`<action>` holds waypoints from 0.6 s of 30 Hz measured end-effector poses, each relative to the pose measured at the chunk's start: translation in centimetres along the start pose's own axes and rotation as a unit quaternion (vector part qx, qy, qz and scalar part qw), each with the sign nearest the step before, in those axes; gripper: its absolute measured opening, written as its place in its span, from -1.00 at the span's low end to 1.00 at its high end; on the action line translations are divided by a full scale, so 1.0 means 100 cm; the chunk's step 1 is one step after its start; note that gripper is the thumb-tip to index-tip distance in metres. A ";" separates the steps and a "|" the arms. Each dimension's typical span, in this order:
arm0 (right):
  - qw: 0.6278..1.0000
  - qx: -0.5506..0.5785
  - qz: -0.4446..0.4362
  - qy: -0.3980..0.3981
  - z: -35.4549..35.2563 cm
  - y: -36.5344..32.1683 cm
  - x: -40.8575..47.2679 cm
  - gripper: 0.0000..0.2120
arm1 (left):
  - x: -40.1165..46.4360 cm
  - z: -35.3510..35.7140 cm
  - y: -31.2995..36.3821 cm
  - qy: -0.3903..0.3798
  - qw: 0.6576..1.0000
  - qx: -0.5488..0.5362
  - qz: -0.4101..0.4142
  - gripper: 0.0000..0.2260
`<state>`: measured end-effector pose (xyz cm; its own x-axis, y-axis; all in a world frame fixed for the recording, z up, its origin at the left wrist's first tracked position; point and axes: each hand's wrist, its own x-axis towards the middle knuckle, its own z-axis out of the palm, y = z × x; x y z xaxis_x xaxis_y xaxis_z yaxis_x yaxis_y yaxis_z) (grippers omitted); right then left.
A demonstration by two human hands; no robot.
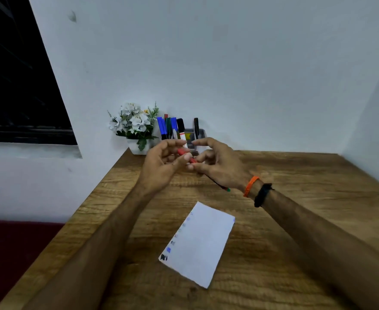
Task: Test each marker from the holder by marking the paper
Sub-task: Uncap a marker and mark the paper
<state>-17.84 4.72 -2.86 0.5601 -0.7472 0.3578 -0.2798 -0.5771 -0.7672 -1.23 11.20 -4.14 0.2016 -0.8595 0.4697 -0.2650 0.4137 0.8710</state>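
A: Head view, only one. Both hands up over the far part of the table point(295, 198), in front of the holder point(198, 136).

B: What are they on?

A: Left hand point(161, 162) has fingers and thumb curled round a red marker point(186, 155). Right hand point(217, 163) pinches at the near end of it; can't tell if that's the cap or the barrel. There's also a thin dark pen point(219, 184) with a green end sticking out under the right hand toward the wrist. Looks held by that hand, though the grip itself is hidden.

B: Step?

A: My read: uncapping or recapping the red one, blur makes it ambiguous. The paper point(197, 242) lies near, well apart from the hands, with a column of marks along its left edge: black and blue at the near end, fainter ones further up. No red mark I can make out, so probably uncapping before the test.

B: Next move needs?

A: Pull the cap clear, bring the tip down to a bare spot on the paper, short stroke. The extra pen in the right hand could get in the way.

B: Holder contents?

A: Blue markers point(161, 128), a black-capped one point(180, 128) and another dark one at the right, standing upright. Lower half of the holder is hidden behind the hands. Flower pot point(137, 126) just left of it.
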 end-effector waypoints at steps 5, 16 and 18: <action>1.000 -0.007 0.012 -0.026 0.000 0.010 -0.017 -0.51 | -0.003 -0.004 -0.001 -0.031 0.997 0.066 0.013 -0.81; 0.979 0.191 0.062 0.020 -0.020 0.027 -0.021 -0.82 | 0.001 -0.014 -0.006 -0.148 0.973 0.172 -0.047 -0.87; 0.963 0.256 0.081 0.020 -0.012 0.027 -0.021 -0.88 | -0.001 -0.009 -0.005 -0.189 0.961 0.200 -0.027 -0.92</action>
<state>-20.71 4.31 -5.08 0.5082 -0.8315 0.2243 0.0659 -0.2221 -0.9728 -0.31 11.35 -4.49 -0.1116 -0.9554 0.2733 -0.6200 0.2819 0.7322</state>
